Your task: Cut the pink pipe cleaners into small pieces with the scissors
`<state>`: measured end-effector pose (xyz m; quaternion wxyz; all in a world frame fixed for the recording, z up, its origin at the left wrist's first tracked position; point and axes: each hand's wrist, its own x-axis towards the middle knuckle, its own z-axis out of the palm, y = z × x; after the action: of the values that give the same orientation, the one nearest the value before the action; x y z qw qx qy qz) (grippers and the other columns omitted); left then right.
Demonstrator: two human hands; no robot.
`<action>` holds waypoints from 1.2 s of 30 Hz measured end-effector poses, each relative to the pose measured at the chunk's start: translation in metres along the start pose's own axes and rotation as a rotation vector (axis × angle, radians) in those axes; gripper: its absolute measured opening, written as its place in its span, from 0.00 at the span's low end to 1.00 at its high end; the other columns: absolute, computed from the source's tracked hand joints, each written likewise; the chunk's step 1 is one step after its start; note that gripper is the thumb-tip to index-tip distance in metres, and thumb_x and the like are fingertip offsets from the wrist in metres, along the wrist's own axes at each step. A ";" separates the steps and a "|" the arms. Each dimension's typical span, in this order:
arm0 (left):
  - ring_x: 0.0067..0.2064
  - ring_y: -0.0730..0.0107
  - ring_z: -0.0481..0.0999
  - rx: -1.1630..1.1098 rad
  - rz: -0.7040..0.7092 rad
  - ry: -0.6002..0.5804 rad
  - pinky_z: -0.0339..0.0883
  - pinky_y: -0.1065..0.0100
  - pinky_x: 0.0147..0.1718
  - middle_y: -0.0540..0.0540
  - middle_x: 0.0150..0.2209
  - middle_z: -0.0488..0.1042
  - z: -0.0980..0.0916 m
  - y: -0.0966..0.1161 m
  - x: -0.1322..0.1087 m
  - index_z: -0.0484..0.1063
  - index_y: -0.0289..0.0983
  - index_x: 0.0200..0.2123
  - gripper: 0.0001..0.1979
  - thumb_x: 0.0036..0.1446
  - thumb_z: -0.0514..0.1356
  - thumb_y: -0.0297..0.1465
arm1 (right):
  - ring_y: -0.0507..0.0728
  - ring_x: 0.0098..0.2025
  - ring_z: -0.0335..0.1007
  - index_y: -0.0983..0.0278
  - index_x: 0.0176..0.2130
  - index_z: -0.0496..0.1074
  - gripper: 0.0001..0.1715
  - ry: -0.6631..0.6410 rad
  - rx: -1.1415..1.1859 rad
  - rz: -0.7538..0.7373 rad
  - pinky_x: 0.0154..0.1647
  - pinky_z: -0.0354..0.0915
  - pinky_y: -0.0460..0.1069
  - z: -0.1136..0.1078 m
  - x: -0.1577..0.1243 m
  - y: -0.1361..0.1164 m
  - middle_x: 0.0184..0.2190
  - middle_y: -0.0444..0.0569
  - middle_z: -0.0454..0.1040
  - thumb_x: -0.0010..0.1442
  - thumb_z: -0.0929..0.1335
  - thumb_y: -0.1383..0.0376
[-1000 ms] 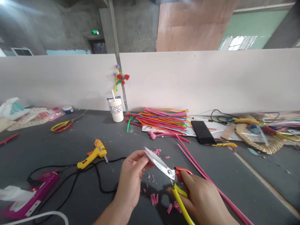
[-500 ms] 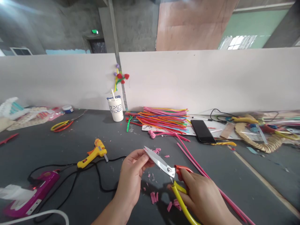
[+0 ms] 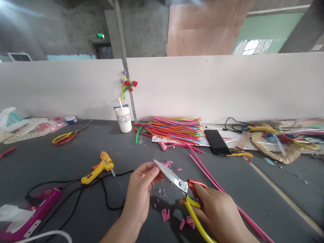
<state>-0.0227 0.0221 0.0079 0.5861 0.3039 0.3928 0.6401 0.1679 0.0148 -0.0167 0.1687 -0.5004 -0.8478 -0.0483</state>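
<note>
My right hand (image 3: 217, 212) grips scissors (image 3: 177, 180) by their red and yellow handles, the steel blades pointing up and left. My left hand (image 3: 140, 194) is raised beside the blade tips, its fingers pinched together on something too small to make out. Short pink cut pieces (image 3: 165, 214) lie scattered on the grey table (image 3: 76, 152) under both hands. Long pink sticks (image 3: 215, 185) run diagonally past my right hand.
A yellow glue gun (image 3: 97, 168) with a black cord lies to the left, near a magenta device (image 3: 32, 212). A white cup (image 3: 123, 118), a pile of coloured sticks (image 3: 177, 129), a black phone (image 3: 215, 141) and a second pair of scissors (image 3: 64, 136) sit farther back before the white partition.
Both hands and the scissors have stayed almost in place. The view has shifted slightly, so everything sits a little to the left.
</note>
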 end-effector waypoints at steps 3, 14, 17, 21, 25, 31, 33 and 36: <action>0.29 0.75 0.72 0.018 0.001 -0.014 0.66 0.73 0.31 0.48 0.27 0.74 0.001 0.001 -0.001 0.73 0.34 0.30 0.04 0.49 0.61 0.28 | 0.53 0.17 0.61 0.61 0.26 0.61 0.14 -0.035 0.087 0.067 0.19 0.46 0.46 0.000 0.001 -0.001 0.16 0.42 0.65 0.55 0.62 0.54; 0.26 0.75 0.71 0.112 -0.377 -0.337 0.64 0.74 0.27 0.48 0.26 0.72 0.014 -0.008 -0.013 0.71 0.33 0.26 0.05 0.50 0.59 0.30 | 0.46 0.14 0.52 0.64 0.29 0.64 0.12 -0.183 1.126 0.590 0.13 0.51 0.42 -0.021 0.014 -0.012 0.16 0.39 0.62 0.50 0.62 0.57; 0.24 0.74 0.72 0.183 -0.454 -0.415 0.62 0.75 0.23 0.47 0.25 0.72 0.018 -0.013 -0.018 0.71 0.33 0.26 0.05 0.50 0.59 0.29 | 0.46 0.12 0.52 0.64 0.28 0.64 0.10 -0.207 1.213 0.599 0.13 0.53 0.41 -0.024 0.014 -0.011 0.11 0.35 0.58 0.50 0.63 0.59; 0.23 0.73 0.72 0.229 -0.470 -0.461 0.60 0.75 0.22 0.46 0.22 0.72 0.022 -0.016 -0.022 0.71 0.33 0.23 0.06 0.50 0.59 0.29 | 0.45 0.11 0.51 0.63 0.23 0.62 0.06 -0.278 1.274 0.568 0.11 0.51 0.40 -0.024 0.015 -0.010 0.09 0.34 0.57 0.50 0.62 0.64; 0.23 0.73 0.71 0.218 -0.484 -0.448 0.60 0.74 0.22 0.46 0.22 0.72 0.022 -0.017 -0.021 0.72 0.33 0.24 0.06 0.48 0.60 0.30 | 0.44 0.10 0.50 0.63 0.23 0.61 0.03 -0.286 1.315 0.595 0.10 0.49 0.39 -0.025 0.014 -0.012 0.10 0.34 0.58 0.47 0.63 0.67; 0.22 0.74 0.70 0.219 -0.494 -0.444 0.60 0.74 0.22 0.47 0.21 0.72 0.020 -0.017 -0.020 0.72 0.33 0.23 0.07 0.47 0.61 0.31 | 0.43 0.11 0.50 0.64 0.22 0.61 0.04 -0.276 1.301 0.562 0.11 0.49 0.38 -0.026 0.014 -0.014 0.11 0.33 0.58 0.46 0.62 0.69; 0.22 0.74 0.70 0.230 -0.492 -0.449 0.60 0.74 0.21 0.47 0.21 0.72 0.021 -0.016 -0.020 0.72 0.33 0.22 0.07 0.47 0.61 0.30 | 0.43 0.10 0.50 0.64 0.22 0.60 0.04 -0.271 1.300 0.568 0.10 0.48 0.38 -0.025 0.014 -0.014 0.10 0.33 0.57 0.46 0.62 0.70; 0.21 0.74 0.70 0.267 -0.492 -0.447 0.59 0.75 0.20 0.46 0.20 0.73 0.023 -0.013 -0.020 0.72 0.33 0.22 0.07 0.49 0.60 0.30 | 0.43 0.11 0.50 0.63 0.23 0.59 0.03 -0.267 1.309 0.584 0.10 0.48 0.39 -0.022 0.014 -0.015 0.11 0.33 0.58 0.46 0.61 0.70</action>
<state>0.0064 0.0056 0.0096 0.7494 0.4065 0.3965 0.3405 0.1542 0.0138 0.0097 0.3345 -0.5042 -0.5484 0.5772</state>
